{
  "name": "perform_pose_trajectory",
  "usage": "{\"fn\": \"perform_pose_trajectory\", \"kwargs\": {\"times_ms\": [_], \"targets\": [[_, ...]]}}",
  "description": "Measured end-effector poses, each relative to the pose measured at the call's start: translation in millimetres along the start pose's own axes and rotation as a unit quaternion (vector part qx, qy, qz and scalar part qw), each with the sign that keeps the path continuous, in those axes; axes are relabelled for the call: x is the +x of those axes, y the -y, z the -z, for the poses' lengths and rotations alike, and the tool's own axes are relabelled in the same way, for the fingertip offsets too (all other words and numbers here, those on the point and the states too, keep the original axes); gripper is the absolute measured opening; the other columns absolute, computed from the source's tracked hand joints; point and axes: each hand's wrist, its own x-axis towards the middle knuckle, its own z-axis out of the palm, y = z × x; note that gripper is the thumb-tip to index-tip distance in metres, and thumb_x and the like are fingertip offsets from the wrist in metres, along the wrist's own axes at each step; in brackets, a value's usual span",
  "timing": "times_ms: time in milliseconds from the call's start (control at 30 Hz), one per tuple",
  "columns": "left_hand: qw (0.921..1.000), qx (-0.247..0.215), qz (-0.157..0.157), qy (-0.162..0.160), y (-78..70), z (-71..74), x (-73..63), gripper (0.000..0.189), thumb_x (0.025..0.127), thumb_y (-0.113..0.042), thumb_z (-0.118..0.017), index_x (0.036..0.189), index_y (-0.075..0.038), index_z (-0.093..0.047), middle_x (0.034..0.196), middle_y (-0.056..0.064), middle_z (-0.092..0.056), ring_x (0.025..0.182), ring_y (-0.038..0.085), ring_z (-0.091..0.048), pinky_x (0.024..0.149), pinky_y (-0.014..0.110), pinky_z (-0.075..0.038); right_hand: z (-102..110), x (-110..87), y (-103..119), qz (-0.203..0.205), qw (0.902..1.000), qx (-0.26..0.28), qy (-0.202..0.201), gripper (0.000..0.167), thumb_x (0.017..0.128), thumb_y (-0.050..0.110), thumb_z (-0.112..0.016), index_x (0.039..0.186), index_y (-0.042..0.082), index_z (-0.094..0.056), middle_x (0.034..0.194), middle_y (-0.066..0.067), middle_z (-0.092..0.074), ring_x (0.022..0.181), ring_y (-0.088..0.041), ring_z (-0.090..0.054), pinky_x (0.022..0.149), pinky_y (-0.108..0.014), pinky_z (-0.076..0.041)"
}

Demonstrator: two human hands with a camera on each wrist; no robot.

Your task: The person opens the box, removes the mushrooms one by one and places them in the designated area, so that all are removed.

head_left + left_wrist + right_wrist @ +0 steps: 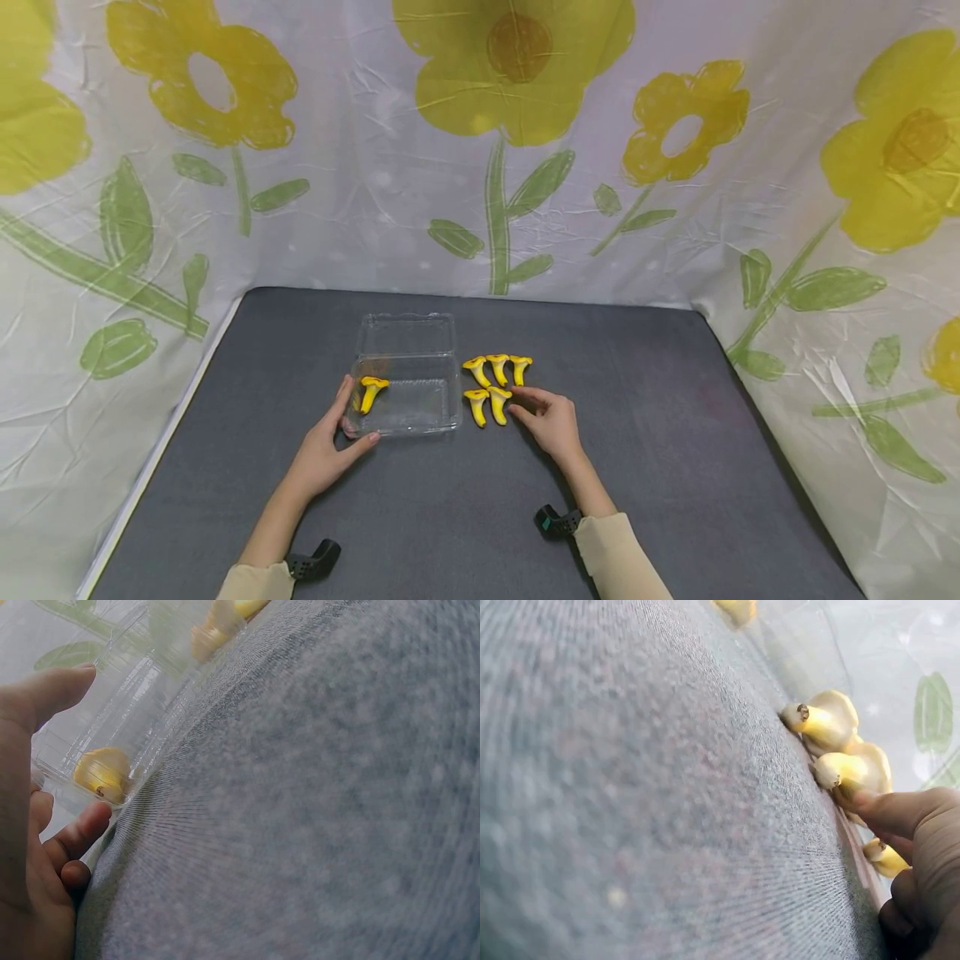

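A clear plastic clamshell box [420, 408] lies with its lid [407, 335] folded back. One yellow trumpet-shaped mushroom [371, 393] is inside it at the left. My left hand [326, 454] holds the box's near left corner, thumb along the front rim and fingers at the left side. To the right of the box stand several similar mushrooms in two rows. My right hand [553, 423] is at the near row, thumb and index finger apart, with the fingertips right at the right-hand mushroom [498, 406]. In the right wrist view, the thumb [889, 810] overlaps this mushroom's lower side.
The far row of mushrooms [498, 368] sits just behind the near row. A dark grey cloth [675, 467] covers the table. Flower-printed curtains [360, 208] hang around its back and sides. A black band [313, 560] is on each wrist.
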Motion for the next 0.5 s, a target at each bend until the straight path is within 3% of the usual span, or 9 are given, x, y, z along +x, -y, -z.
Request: {"fn": "perform_pose_trajectory", "kwargs": {"times_ms": [133,267,367,400,500], "targets": [[1.0,0.0,0.001,0.001,0.2,-0.4,0.0,0.106,0.096,-0.042,-0.079,0.173,-0.018,-0.01,0.178,0.01,-0.012,0.116,0.031,-0.049,0.094,0.051,-0.037,2.1,-0.7,2.2,-0.018,0.9996,0.021,0.011,0.034,0.09,0.017,-0.087,0.122,0.008,-0.081,0.119,-0.011,-0.08,0.047,0.001,-0.029,0.047,-0.021,-0.027],[1.0,0.004,0.005,0.003,0.7,-0.3,-0.4,0.106,0.097,-0.044,-0.079,0.173,-0.019,-0.009,0.178,0.011,-0.011,0.125,0.032,-0.045,0.095,0.052,-0.037,3.5,-0.7,5.5,-0.046,0.9965,0.07,0.007,0.037,0.088,0.018,-0.089,0.123,0.007,-0.08,0.12,-0.011,-0.079,0.047,0.003,-0.026,0.046,-0.021,-0.026],[1.0,0.002,0.002,0.0,1.1,-0.5,0.2,0.106,0.096,-0.042,-0.079,0.173,-0.018,-0.009,0.177,0.013,-0.016,0.111,0.03,-0.051,0.093,0.051,-0.037,2.5,1.1,10.5,-0.05,0.9944,0.094,-0.004,0.037,0.088,0.016,-0.089,0.123,0.006,-0.08,0.119,-0.012,-0.079,0.041,0.003,-0.023,0.046,-0.02,-0.027],[1.0,0.003,0.0,-0.001,1.2,-0.6,0.3,0.106,0.096,-0.041,-0.079,0.173,-0.018,-0.009,0.175,0.014,-0.025,0.104,0.026,-0.052,0.092,0.05,-0.038,1.9,2.3,12.6,-0.047,0.994,0.099,-0.008,0.037,0.088,0.015,-0.088,0.122,0.005,-0.08,0.119,-0.013,-0.079,0.041,0.004,-0.024,0.046,-0.02,-0.028],[1.0,0.0,-0.005,-0.003,1.6,-1.4,1.2,0.106,0.096,-0.039,-0.08,0.173,-0.018,-0.01,0.174,0.014,-0.028,0.087,0.02,-0.049,0.09,0.047,-0.038,-1.1,7.2,21.5,-0.033,0.9932,0.111,-0.018,0.034,0.089,0.014,-0.087,0.122,0.005,-0.08,0.118,-0.014,-0.079,0.041,0.004,-0.027,0.046,-0.021,-0.028]]}}
